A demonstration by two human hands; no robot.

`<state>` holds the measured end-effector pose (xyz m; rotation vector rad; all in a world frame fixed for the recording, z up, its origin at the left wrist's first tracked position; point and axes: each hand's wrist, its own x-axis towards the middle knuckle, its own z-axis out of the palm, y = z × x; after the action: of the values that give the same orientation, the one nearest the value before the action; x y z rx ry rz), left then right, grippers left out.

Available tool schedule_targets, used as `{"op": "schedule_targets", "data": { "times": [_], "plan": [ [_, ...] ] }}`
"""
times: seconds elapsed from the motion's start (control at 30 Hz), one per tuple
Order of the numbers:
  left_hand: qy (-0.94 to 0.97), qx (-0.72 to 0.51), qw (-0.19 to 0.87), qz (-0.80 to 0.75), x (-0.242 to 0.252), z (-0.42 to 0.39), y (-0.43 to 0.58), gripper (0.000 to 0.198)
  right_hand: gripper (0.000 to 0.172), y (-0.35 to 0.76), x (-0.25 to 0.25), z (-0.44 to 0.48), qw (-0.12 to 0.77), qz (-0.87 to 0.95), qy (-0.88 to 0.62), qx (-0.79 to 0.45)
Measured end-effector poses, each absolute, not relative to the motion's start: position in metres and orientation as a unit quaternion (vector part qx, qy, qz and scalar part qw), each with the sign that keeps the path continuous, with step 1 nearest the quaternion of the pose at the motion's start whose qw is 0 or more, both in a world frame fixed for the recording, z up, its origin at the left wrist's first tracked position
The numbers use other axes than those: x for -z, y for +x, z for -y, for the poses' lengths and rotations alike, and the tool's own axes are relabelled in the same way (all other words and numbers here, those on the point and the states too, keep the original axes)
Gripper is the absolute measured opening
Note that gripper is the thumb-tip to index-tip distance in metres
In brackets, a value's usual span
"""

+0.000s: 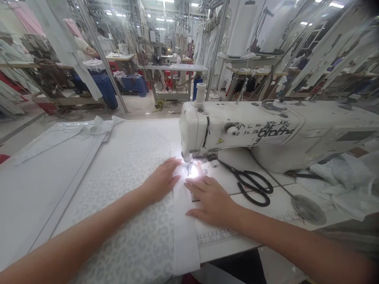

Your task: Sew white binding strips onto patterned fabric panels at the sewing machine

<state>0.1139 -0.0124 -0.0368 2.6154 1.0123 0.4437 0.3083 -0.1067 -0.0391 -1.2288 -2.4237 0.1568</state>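
Observation:
A white patterned fabric (130, 185) lies flat on the sewing table, its right edge running under the needle (188, 167) of a white sewing machine (266, 132). My left hand (161, 181) rests flat on the fabric just left of the needle, fingers stretched out. My right hand (211, 199) lies flat on the fabric's edge strip just below and right of the lit needle area, fingers extended. Neither hand holds anything.
Black scissors (251, 185) lie on the table right of the needle. A metal knee-lift paddle (308, 209) and crumpled white cloth (346, 185) sit at the right. A long white strip (65, 134) lies at the far left. Other workstations and a person stand beyond.

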Motion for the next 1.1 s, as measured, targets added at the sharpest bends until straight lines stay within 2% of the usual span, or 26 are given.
{"op": "schedule_targets", "data": {
  "times": [0.2,0.7,0.9,1.1],
  "plan": [
    [0.917,-0.117,0.113,-0.364,0.046,0.025,0.123,0.033,0.068,0.320,0.044,0.117,0.188,0.878,-0.434,-0.075],
    [0.912,-0.160,0.137,-0.352,0.044,0.018,0.135,0.016,0.064,0.329,0.042,0.115,0.209,0.863,-0.454,-0.073],
    [0.916,-0.167,0.122,-0.343,0.044,0.016,0.134,0.022,0.064,0.329,0.044,0.114,0.216,0.863,-0.451,-0.068],
    [0.923,-0.154,0.132,-0.326,0.037,0.046,0.129,0.024,0.049,0.328,0.045,0.120,0.243,0.877,-0.411,-0.045]
  ]
}}
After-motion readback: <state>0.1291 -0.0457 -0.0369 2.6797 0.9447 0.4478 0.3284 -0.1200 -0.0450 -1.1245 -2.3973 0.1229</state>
